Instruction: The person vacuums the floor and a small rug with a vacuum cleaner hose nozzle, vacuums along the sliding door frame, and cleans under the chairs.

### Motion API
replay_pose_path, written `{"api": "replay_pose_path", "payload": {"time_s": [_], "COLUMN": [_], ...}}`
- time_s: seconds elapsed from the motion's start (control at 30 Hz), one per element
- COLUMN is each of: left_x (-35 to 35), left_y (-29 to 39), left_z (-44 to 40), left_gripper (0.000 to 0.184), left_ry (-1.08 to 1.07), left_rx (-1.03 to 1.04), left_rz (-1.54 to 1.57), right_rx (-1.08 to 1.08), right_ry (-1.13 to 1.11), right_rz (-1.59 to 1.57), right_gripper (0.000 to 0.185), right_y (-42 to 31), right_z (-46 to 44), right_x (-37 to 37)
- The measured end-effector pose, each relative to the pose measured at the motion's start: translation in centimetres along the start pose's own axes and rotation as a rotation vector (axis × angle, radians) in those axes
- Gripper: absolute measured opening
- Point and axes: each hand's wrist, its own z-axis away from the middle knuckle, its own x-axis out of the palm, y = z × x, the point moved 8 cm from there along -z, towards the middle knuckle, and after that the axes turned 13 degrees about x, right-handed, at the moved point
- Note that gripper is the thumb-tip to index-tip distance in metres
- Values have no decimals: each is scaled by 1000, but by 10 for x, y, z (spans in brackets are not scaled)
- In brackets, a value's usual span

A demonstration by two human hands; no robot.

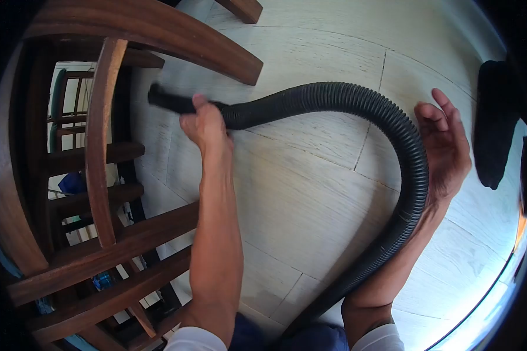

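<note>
A black corrugated vacuum hose (414, 164) arches over the floor and runs down to the bottom edge between my arms. My left hand (208, 121) is wrapped round it near its smooth black end piece (168, 100), which points left toward the wooden furniture and looks slightly blurred. On the outer side of the bend, my right hand (446, 143) has its palm turned up and its fingers loosely curled and apart, holding nothing. The hose passes in front of my right wrist and forearm; whether it rests on them I cannot tell.
Brown wooden chair-like frames (102, 146) with legs and slats crowd the left side. A wooden leg (240, 64) reaches in above my left hand. Pale plank-patterned tiles (310, 216) form the floor. A black cloth-like thing (493, 126) lies at the right.
</note>
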Motion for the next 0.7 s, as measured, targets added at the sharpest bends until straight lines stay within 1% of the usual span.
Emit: {"api": "replay_pose_path", "payload": {"time_s": [0.03,0.1,0.13,0.17,0.23,0.27,0.33,0.37,0.4,0.43,0.47,0.5,0.53,0.57,0.63,0.7], "left_x": [-8,-34,-45,-51,-45,-36,-19,-10,-5,-2,6,17,16,11,6,-17], "left_y": [1,-6,-5,-3,-3,-17,-42,-24,-21,-16,-5,2,-5,-18,-16,-11], "left_z": [-1,-12,-27,-43,-77,-97,-142,-134,-138,-146,-156,-170,-196,-231,-261,-263], "left_gripper": [45,48,46,46,41,41,47,58,60,60,57,54,54,54,54,58], "left_ry": [4,153,142,146,44,50,13,6,88,91,1,-95,-102,-111,-119,-143], "left_rx": [8,-37,-46,-44,-30,-34,123,170,116,111,158,211,216,241,283,379], "left_rz": [1,88,-25,-28,-64,-65,-128,-501,-522,-533,-574,-611,-621,-644,-660,-942], "right_rx": [0,-51,-77,-73,-126,-123,-134,-130,-165,-197,-183,-209,-236,-229,-262,-202], "right_ry": [-5,-31,-54,-56,63,58,93,81,118,161,166,212,254,259,235,215], "right_rz": [-7,55,81,80,275,278,391,397,450,501,503,646,787,780,812,756], "right_gripper": [47,49,46,46,43,43,41,41,41,40,40,39,39,39,41,41], "right_y": [0,-3,-3,0,0,2,5,8,7,7,9,7,6,8,8,13], "right_z": [-4,-9,-8,-8,-3,-4,-5,-5,-4,-3,-1,3,5,4,1,-3], "right_x": [-5,-8,-5,-2,4,5,8,12,12,10,11,16,19,17,15,10]}}
